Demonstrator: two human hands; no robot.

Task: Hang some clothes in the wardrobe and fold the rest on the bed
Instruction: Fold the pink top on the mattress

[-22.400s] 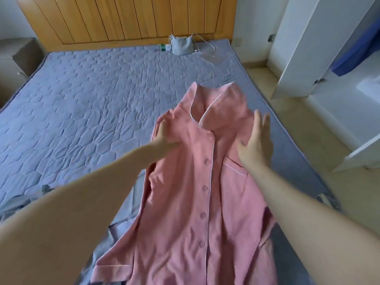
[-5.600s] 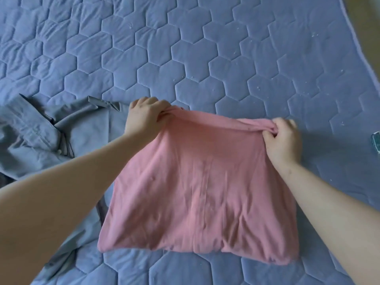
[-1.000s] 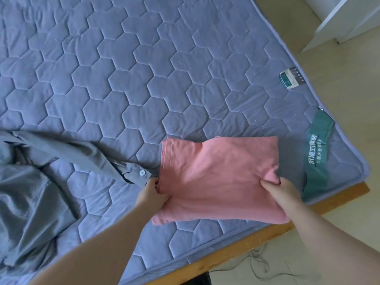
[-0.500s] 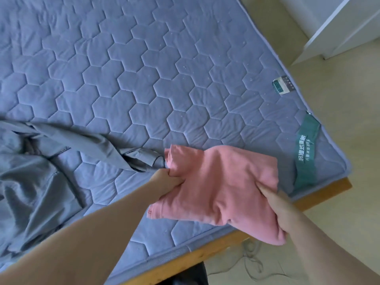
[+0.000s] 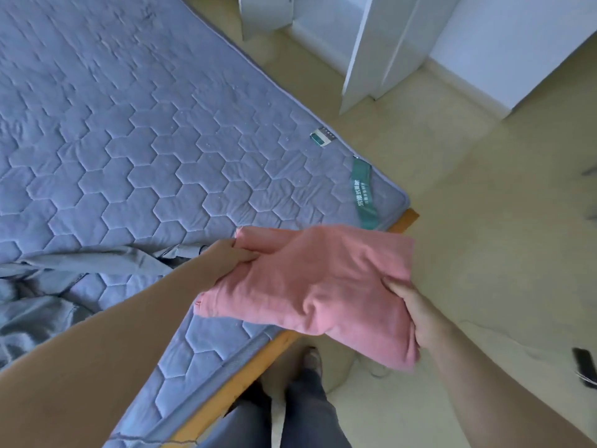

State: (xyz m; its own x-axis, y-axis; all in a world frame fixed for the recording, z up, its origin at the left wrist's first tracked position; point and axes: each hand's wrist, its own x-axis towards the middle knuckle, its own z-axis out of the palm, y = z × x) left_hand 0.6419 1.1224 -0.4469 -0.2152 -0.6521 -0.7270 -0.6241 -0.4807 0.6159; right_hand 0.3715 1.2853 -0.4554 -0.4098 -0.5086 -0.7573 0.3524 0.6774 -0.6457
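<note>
The folded pink shirt (image 5: pixel 323 282) hangs in the air over the bed's near corner, part of it beyond the mattress edge. My left hand (image 5: pixel 226 260) grips its left edge, thumb on top. Its right side is held by my right hand (image 5: pixel 410 308), fingers tucked underneath. A crumpled grey garment (image 5: pixel 48 302) lies unfolded on the blue quilted mattress (image 5: pixel 145 140) at the left. The white wardrobe (image 5: pixel 381 43) stands at the top right with a door open.
The bed's wooden frame (image 5: pixel 258 367) runs along the near edge. A green label strap (image 5: pixel 365 195) and a small tag (image 5: pixel 321 137) sit near the mattress corner. My legs (image 5: pixel 300 409) stand on the beige floor, where a dark object (image 5: pixel 584 363) lies at the right.
Both hands have lifted the folded pink shirt off the mattress and carried it right, past the bed corner. The view has swung right toward the wardrobe and floor.
</note>
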